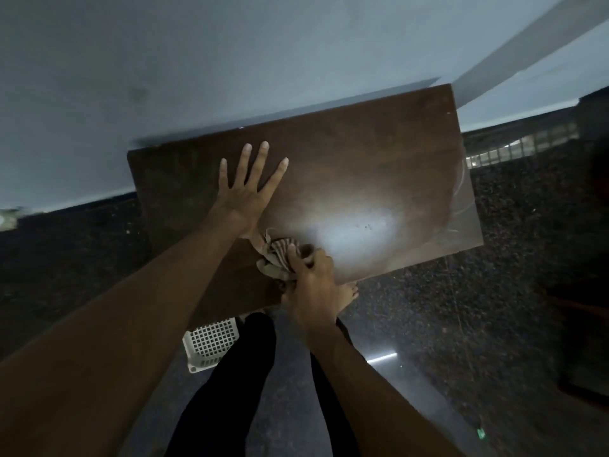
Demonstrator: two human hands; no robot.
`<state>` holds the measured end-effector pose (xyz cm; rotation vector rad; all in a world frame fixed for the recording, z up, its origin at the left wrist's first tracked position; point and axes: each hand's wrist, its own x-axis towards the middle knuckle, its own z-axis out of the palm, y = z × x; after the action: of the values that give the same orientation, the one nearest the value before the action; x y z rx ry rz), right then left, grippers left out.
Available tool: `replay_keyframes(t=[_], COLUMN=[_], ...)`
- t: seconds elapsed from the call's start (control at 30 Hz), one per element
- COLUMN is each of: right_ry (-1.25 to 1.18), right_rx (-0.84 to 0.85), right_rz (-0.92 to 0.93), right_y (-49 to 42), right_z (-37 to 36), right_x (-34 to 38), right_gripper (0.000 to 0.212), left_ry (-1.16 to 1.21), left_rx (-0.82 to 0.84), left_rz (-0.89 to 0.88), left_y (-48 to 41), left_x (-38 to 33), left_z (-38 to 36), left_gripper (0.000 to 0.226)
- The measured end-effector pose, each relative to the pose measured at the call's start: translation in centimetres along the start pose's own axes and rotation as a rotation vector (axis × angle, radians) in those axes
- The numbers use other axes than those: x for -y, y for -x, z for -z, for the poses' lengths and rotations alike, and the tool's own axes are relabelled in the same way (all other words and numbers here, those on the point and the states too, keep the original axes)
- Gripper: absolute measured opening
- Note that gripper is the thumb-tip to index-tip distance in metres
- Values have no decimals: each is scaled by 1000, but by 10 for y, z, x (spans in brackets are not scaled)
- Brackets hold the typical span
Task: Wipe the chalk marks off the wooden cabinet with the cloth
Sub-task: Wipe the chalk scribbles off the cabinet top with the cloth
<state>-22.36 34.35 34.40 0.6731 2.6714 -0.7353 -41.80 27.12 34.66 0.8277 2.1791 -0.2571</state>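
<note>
Two bare forearms are seen reaching forward from the lower edge of the head view, above legs clad in black trousers (pixel 240 384); the left hand (pixel 247 189) is laid flat on the dark brown rectangular wooden cabinet top (pixel 362 159), fingers straight and spread, palm pressed to the wood of its left half; the right hand (pixel 313 278) is curled round a crumpled beige striped cloth (pixel 276 258), which is gripped between thumb and fingers and held against the top near its front edge, just beside the heel of the left hand; faint pale curved chalk marks (pixel 461 196) are visible near the right end of the top, well apart from the cloth; a bare foot (pixel 351 293) is shown on the dark speckled polished floor (pixel 494 308) below the front edge; a white perforated plastic basket (pixel 212 341) is placed on the floor beside the legs, partly hidden by the cabinet; the cabinet is set against a pale blue wall (pixel 164 61).
</note>
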Motion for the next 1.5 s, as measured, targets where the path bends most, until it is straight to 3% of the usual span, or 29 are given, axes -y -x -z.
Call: replay_keyframes(t=[0.2,0.4,0.53,0.6,0.8,0.9,1.0,1.17,1.3,1.5], right_ry=[204,154,136,190,266,268,305,279,131,160], right_rx=[95,-44,-203,-204,41,134,196,256,18,-4], right_rz=[154,-161,-277,-205,379,481,532,308,89,122], right_y=[-23,-98,-157,-169,-110,-58,-44,-77,-117,-155], right_z=[40,96,102,87,16,-10,-15,5,-1,-15], right_x=[-46,-89,-58,-25,82,78,45,51,107,163], right_gripper=[69,38,30,39,57,57,76,68,51,53], left_ry=[89,268,348,371,522,567,545,488,454,537], left_rx=[-117,-263,-361,-403,-561,-619,-667,-600,-601,-635], left_rz=[-34,10,84,137,316,360,293,243,189,161], left_y=[35,61,69,72,77,78,81,83,85,82], left_x=[-15,-11,0,9,47,67,85,107,117,127], left_z=[-25,-70,-96,-106,-121,-126,-133,-137,-140,-139], left_gripper=[124,97,93,91,70,62,56,58,63,64])
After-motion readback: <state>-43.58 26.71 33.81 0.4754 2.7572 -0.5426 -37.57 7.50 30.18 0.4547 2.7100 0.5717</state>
